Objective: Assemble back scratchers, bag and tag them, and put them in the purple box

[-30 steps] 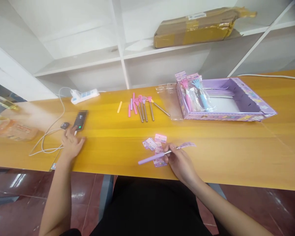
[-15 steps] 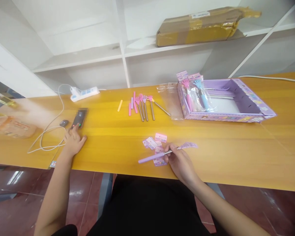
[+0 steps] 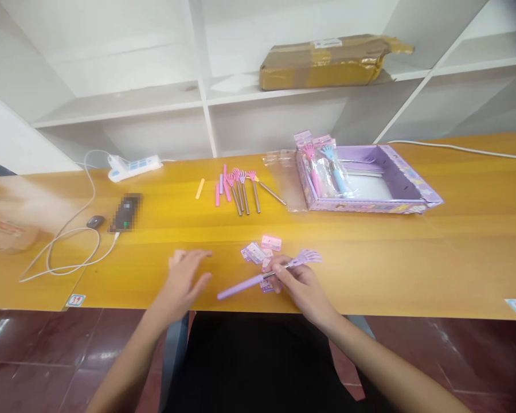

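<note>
My right hand (image 3: 298, 287) is closed around the metal shaft of a purple back scratcher (image 3: 241, 287), whose grip slants down to the left while its hand-shaped head points right. Small pink and purple cards (image 3: 254, 252) lie on the table just beyond and partly under it. Nothing is in my left hand (image 3: 180, 287), which hovers over the table left of the grip, fingers apart and slightly blurred. Farther back lie several back scratchers (image 3: 243, 192) with bare metal shafts, beside loose pink and purple handle sleeves (image 3: 221, 184) and a yellow one (image 3: 200, 189).
At the back right a purple display box (image 3: 370, 206) holds bagged back scratchers (image 3: 312, 172). On the left are a phone-like device (image 3: 126, 213) with a cable, a mouse (image 3: 95, 222) and a power strip (image 3: 135, 168). A taped cardboard box (image 3: 322, 69) rests on the shelf.
My left hand has left the phone-like device and moved right, toward the back scratcher. The right hand keeps its hold. The whole view has shifted somewhat.
</note>
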Action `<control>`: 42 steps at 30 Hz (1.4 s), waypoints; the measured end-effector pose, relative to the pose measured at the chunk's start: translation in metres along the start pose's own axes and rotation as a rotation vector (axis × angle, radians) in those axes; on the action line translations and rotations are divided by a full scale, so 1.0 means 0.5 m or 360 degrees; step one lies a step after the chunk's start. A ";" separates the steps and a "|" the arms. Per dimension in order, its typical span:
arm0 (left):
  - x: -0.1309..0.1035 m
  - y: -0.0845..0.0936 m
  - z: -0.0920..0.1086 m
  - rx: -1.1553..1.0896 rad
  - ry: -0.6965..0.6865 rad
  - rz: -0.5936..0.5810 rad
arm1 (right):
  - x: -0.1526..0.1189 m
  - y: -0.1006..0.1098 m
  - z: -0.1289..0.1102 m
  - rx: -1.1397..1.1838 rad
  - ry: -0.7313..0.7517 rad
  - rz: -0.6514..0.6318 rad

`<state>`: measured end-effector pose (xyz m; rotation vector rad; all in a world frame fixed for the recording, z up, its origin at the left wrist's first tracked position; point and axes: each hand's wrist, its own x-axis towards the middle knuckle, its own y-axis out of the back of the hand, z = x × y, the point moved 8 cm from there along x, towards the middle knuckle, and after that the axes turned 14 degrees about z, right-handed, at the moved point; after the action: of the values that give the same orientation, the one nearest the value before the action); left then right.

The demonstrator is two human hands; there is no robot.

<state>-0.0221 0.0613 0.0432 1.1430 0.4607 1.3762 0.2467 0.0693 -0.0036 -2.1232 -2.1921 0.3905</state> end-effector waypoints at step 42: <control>-0.033 -0.233 0.089 -0.2082 0.1247 -0.0349 | -0.139 -0.082 -0.089 -0.1178 0.1867 -0.0294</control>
<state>0.0719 0.0531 -0.0402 -0.5152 0.1196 1.4612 0.2197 0.0058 0.0575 -1.5404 -1.7729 -1.4671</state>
